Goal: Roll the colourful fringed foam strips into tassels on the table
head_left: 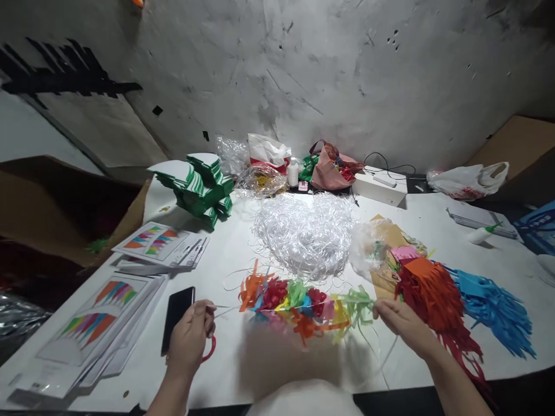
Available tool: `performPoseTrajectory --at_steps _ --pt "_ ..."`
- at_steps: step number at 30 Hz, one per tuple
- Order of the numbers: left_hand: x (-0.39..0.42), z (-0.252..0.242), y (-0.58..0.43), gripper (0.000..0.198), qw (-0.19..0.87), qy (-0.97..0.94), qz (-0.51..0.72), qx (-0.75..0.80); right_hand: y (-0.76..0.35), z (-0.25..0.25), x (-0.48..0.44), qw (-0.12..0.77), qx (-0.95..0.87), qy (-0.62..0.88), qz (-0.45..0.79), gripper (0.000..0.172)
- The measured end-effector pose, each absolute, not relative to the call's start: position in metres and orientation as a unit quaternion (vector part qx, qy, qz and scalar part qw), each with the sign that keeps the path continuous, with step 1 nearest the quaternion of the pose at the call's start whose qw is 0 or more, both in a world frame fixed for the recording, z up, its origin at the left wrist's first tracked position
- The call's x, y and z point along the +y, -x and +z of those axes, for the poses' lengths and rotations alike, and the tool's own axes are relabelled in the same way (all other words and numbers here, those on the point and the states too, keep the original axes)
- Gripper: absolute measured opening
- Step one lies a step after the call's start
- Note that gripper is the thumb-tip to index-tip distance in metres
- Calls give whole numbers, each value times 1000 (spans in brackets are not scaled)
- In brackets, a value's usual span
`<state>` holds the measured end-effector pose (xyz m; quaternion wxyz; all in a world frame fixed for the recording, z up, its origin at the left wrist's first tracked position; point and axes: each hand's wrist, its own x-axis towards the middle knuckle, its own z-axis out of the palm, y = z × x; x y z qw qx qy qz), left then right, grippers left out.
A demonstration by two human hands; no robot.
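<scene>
A garland of colourful fringed tassels (299, 303) in orange, red, green, blue, yellow and pink hangs on thin white string between my two hands, above the white table. My left hand (193, 332) is closed, pinching the string at the left end. At the other end my right hand (401, 320) pinches the string beside a light green tassel (359, 306). Loose string ends trail below my right hand. A red loop handle (210, 351) shows beside my left hand; the rest of it is hidden. A black phone (177, 318) lies just left of that hand.
Behind the garland lies a big heap of white string (306, 234). Red tassel bundles (431, 294) and blue ones (494, 306) lie at right, near a glue bottle (481, 234). Printed packs (104, 323) and green-edged card stacks (195, 188) fill the left. A white box (379, 188) stands at the back.
</scene>
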<state>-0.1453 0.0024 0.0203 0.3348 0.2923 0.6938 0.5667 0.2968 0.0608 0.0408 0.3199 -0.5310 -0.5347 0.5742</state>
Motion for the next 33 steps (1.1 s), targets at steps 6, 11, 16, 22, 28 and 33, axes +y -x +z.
performPoseTrajectory --at_steps 6,11,16,22,28,33 --pt "3 20 146 36 335 -307 563 691 -297 35 68 412 -423 524 613 50" --pt "6 20 140 41 358 -294 576 673 -296 30 75 466 -302 496 668 45" --pt "3 22 119 42 426 -285 578 635 -282 26 73 464 -191 453 737 43" --pt "-20 20 70 50 569 -333 464 592 -220 7 28 353 -135 405 833 44" --pt "-46 17 24 37 548 -565 346 511 -142 -9 -8 163 -147 396 892 48" --pt "-48 18 40 30 468 -696 219 499 -129 0 6 213 -218 403 863 41"
